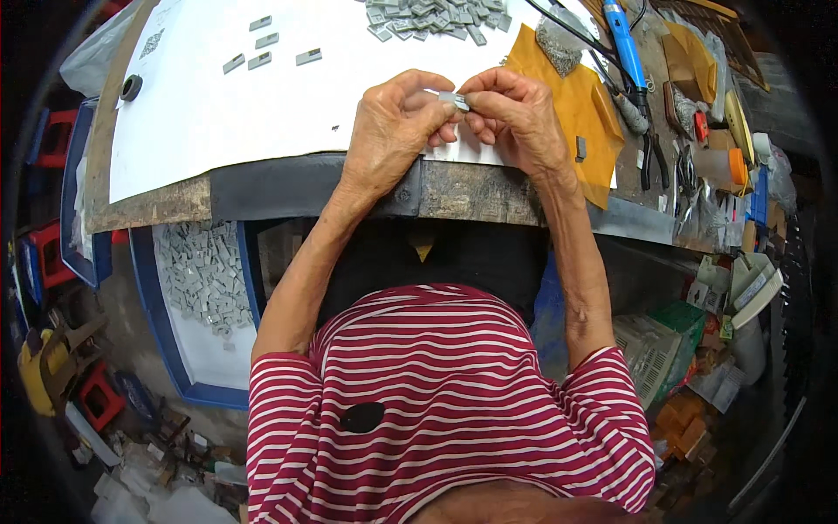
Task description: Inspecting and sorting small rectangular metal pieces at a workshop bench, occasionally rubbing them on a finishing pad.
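Note:
Over the table's front edge, my left hand (391,131) and my right hand (524,118) meet, thumbs and fingertips closed from both sides on one small grey rectangular piece (449,98). A shiny sliver shows by the right fingertips; whether it is a separate part I cannot make out. On the white sheet (201,113) beyond, several similar grey pieces (259,61) lie spaced apart at the left. A heap of such grey pieces (436,16) is at the far side. One darker grey piece (580,148) rests on the yellow envelope (559,100) right of my hand.
A bag of tiny metal parts (560,44) lies on the envelope. Farther right are a blue electric screwdriver (621,39), pliers (650,162) and an orange-capped container (738,166). A black ring (131,87) sits at left. Below, a blue-rimmed tray (161,306) holds many grey pieces.

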`<action>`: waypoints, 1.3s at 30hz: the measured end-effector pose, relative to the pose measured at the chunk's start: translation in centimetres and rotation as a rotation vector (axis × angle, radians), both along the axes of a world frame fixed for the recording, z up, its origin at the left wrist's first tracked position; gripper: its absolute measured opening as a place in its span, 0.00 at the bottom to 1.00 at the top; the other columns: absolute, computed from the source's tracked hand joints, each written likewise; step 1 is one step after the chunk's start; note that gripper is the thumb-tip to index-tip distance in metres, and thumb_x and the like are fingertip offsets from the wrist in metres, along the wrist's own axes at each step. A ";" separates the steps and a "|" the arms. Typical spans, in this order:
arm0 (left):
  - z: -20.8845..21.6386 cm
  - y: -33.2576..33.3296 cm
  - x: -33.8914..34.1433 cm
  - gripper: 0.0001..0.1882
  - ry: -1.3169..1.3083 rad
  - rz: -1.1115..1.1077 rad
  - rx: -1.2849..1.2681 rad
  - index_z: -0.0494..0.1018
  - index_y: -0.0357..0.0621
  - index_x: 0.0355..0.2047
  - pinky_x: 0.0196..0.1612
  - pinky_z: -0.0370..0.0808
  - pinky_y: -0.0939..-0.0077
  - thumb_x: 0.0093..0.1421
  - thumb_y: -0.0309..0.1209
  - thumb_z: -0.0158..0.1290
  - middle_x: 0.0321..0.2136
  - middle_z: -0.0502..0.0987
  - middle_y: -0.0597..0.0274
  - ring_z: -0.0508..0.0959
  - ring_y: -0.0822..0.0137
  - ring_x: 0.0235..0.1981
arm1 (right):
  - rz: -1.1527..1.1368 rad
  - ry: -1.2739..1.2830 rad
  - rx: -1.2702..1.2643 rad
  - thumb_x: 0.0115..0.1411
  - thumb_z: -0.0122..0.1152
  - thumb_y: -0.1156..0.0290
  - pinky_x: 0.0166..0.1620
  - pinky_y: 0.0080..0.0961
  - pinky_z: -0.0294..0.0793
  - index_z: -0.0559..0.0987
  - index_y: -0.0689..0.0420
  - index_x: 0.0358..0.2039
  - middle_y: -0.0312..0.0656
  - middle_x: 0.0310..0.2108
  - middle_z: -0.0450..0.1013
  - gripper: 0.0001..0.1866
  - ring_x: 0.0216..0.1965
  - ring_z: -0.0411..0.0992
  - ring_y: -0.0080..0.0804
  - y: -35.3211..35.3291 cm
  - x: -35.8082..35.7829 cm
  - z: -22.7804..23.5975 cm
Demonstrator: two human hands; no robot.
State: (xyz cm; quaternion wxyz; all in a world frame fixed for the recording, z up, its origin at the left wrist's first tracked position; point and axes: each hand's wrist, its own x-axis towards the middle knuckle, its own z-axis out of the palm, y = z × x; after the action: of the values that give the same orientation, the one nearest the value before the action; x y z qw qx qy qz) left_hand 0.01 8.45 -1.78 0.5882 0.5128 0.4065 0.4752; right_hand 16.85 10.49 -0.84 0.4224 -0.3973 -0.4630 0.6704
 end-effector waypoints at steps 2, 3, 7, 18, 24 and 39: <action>0.2 -0.2 0.0 0.11 0.067 0.020 0.002 0.70 0.32 0.37 0.24 0.71 0.86 0.54 0.24 0.49 0.21 0.76 0.58 0.75 0.76 0.21 | -0.017 -0.179 0.056 0.53 0.53 0.78 0.19 0.11 0.66 0.74 0.66 0.30 0.38 0.18 0.70 0.06 0.16 0.67 0.17 0.1 -0.3 0.2; 0.1 -0.2 0.0 0.11 0.183 0.037 0.059 0.71 0.33 0.38 0.25 0.72 0.86 0.54 0.24 0.50 0.23 0.76 0.60 0.75 0.77 0.22 | -0.010 -0.172 0.059 0.53 0.53 0.78 0.19 0.11 0.66 0.74 0.66 0.30 0.38 0.18 0.70 0.06 0.16 0.67 0.17 0.1 -0.3 0.4; -0.3 -0.3 -0.4 0.09 0.454 0.141 0.414 0.72 0.34 0.35 0.29 0.72 0.81 0.53 0.24 0.52 0.25 0.76 0.57 0.75 0.71 0.25 | -0.016 -0.260 0.022 0.51 0.52 0.78 0.17 0.14 0.63 0.73 0.67 0.28 0.37 0.15 0.68 0.05 0.14 0.64 0.19 -0.1 -0.8 1.4; 0.5 -0.7 -2.4 0.08 0.585 0.142 0.581 0.72 0.36 0.32 0.26 0.70 0.77 0.50 0.24 0.54 0.26 0.73 0.57 0.73 0.66 0.26 | 0.039 -0.015 -0.033 0.55 0.51 0.77 0.22 0.13 0.67 0.73 0.69 0.34 0.41 0.21 0.70 0.08 0.18 0.66 0.19 -0.8 -0.7 0.8; 0.1 0.4 -9.9 0.06 0.751 0.359 0.509 0.75 0.42 0.31 0.24 0.69 0.84 0.52 0.28 0.53 0.27 0.75 0.62 0.71 0.75 0.24 | 0.000 -0.071 0.029 0.57 0.50 0.74 0.23 0.10 0.67 0.73 0.68 0.36 0.40 0.25 0.71 0.10 0.22 0.67 0.17 -1.5 0.0 1.2; -1.9 2.2 -17.5 0.11 0.943 0.542 0.322 0.77 0.39 0.31 0.33 0.71 0.75 0.48 0.31 0.56 0.26 0.73 0.58 0.73 0.67 0.26 | -0.036 -0.369 0.116 0.57 0.50 0.75 0.23 0.13 0.65 0.74 0.67 0.35 0.39 0.25 0.71 0.09 0.22 0.67 0.19 -5.1 1.7 2.4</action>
State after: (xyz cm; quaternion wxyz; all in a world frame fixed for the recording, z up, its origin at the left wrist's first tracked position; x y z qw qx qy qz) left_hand -17.54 10.69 -3.65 0.1144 0.6301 0.6647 0.3847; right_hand 18.56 5.35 1.60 0.3644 -0.4967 -0.5633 0.5506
